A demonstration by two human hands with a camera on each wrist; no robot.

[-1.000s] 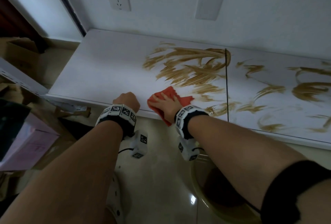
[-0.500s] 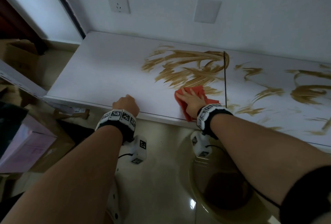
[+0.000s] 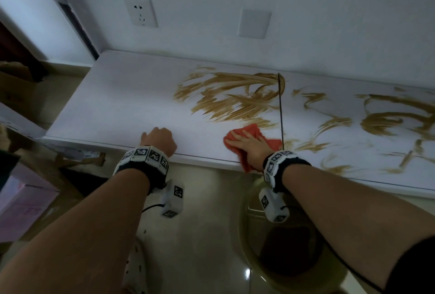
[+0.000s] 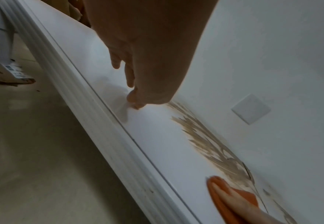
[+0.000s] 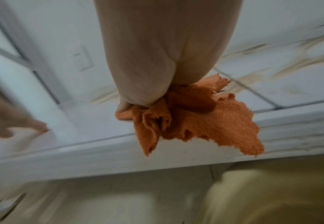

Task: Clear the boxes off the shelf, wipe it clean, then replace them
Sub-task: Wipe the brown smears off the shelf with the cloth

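Observation:
The white shelf [image 3: 117, 105] carries no boxes and is streaked with brown smears [image 3: 235, 100] across its middle and right. My right hand [image 3: 247, 144] lies flat with spread fingers on an orange-red cloth [image 3: 252, 128], pressing it onto the shelf near the front edge, just left of the dark seam [image 3: 280, 110]. In the right wrist view the cloth [image 5: 224, 125] bunches under my palm and hangs over the edge. My left hand [image 3: 160, 139] rests on the shelf's front edge as a loose fist, holding nothing; its knuckles [image 4: 136, 104] touch the surface.
A pink box [image 3: 21, 204] and a cardboard box [image 3: 14, 86] sit on the floor at the left. A yellowish basin [image 3: 270, 270] stands on the floor under my right arm. A wall socket [image 3: 140, 12] and a blank plate [image 3: 254, 23] are above the shelf.
My right hand has slid the cloth to the right along the front edge, toward the seam, and the smears there have thinned. The left hand has stayed put.

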